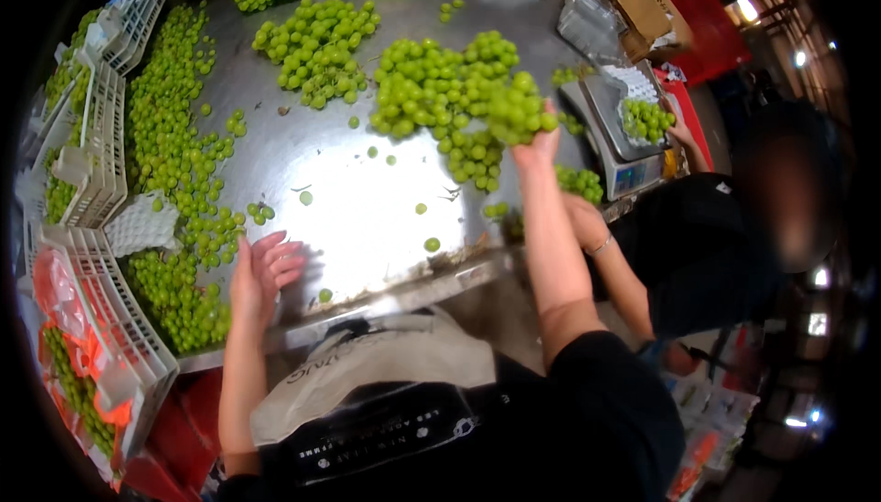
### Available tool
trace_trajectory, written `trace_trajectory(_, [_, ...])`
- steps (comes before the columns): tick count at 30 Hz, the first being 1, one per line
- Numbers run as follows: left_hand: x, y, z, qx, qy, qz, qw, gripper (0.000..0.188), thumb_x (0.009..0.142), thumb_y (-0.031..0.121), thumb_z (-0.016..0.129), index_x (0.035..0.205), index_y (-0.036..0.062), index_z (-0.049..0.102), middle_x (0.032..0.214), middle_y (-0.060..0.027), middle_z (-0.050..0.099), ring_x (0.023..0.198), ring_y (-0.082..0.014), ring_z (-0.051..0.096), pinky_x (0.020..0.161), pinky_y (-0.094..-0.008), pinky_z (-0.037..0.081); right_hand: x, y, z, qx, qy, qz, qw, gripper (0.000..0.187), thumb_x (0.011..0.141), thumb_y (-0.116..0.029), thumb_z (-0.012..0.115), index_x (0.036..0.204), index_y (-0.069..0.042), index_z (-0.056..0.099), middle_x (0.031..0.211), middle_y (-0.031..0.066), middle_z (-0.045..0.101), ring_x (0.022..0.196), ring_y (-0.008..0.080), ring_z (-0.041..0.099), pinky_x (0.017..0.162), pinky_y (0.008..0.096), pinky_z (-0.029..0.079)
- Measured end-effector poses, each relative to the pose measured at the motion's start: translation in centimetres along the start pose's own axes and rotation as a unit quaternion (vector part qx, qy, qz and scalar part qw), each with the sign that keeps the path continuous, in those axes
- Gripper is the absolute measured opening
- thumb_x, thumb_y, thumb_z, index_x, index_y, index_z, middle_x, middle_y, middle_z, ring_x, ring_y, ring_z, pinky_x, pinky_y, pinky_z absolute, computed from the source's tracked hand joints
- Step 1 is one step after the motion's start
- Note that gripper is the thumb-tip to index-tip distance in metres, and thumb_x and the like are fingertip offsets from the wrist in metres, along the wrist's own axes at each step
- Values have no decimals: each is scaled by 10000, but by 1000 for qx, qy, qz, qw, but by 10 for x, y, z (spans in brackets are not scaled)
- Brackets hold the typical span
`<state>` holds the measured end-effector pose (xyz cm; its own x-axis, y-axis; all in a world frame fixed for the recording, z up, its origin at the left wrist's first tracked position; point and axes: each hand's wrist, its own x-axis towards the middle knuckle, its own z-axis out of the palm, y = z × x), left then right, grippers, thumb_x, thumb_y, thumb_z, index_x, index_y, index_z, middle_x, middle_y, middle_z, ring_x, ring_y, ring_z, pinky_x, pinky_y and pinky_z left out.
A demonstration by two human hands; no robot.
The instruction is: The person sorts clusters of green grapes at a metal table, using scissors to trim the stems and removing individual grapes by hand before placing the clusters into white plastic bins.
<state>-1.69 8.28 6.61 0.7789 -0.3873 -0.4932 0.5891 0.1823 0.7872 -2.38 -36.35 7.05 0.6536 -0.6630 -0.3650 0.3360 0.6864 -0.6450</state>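
Observation:
My right hand, reaching out over the steel table, is closed around a bunch of green grapes, slightly blurred. That bunch is at the right edge of a large pile of grape bunches, and I cannot tell whether it touches them. My left hand hovers above the table's near left part, its fingers apart and nothing in it. Loose grapes are scattered between my hands. Farther off lies another heap of green grapes.
Many loose grapes line the left side beside white plastic crates. At the right, a person's hand is by grapes on a weighing scale; another hand is near my right forearm. Someone works at the far edge.

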Motion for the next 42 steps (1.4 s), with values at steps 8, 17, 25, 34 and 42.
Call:
trace_trajectory(8, [-24, -22, -18, -17, 99, 45, 994, 610, 955, 498, 241, 1166, -34, 451, 1010, -155, 605, 834, -200, 616, 703, -279, 502, 153, 3, -104, -490, 89, -249, 831, 425, 769, -382, 682, 1011, -38, 624, 1031, 103, 622, 974, 238, 557, 884, 351, 399])
trace_trajectory(17, [-108, 10, -45, 74, 173, 160, 969, 337, 954, 278, 422, 1105, -4, 529, 1007, -86, 613, 871, -147, 602, 756, -262, 485, 169, 12, -94, -712, 3, -386, 586, 700, 805, -556, 566, 1244, -20, 466, 1270, 195, 466, 1167, 336, 450, 971, 438, 358])
trace_trajectory(25, [-267, 126, -166, 270, 551, 424, 666, 188, 873, 106, 549, 1005, -13, 612, 927, -53, 644, 864, -118, 581, 795, -254, 449, 31, 59, 38, -545, -193, -372, 726, 530, 905, -334, 530, 1314, -22, 400, 1343, 148, 410, 1235, 261, 399, 1020, 371, 319])
trace_trajectory(34, [-393, 154, -467, 507, 713, -82, 477, 233, 825, 173, 541, 998, 53, 641, 979, -181, 634, 906, -328, 605, 787, -373, 468, -141, 218, 91, -488, -349, -126, 790, 422, 912, -173, 507, 1305, -57, 405, 1347, 119, 404, 1215, 237, 412, 1002, 357, 337])
trace_trajectory(42, [-382, 151, -498, 540, 654, 125, 514, 199, 797, 254, 615, 812, 63, 671, 756, -174, 629, 715, -313, 618, 658, -396, 464, -244, 297, 142, -447, -414, -37, 792, 397, 892, -63, 496, 1278, -36, 411, 1316, 107, 428, 1185, 211, 444, 986, 323, 343])
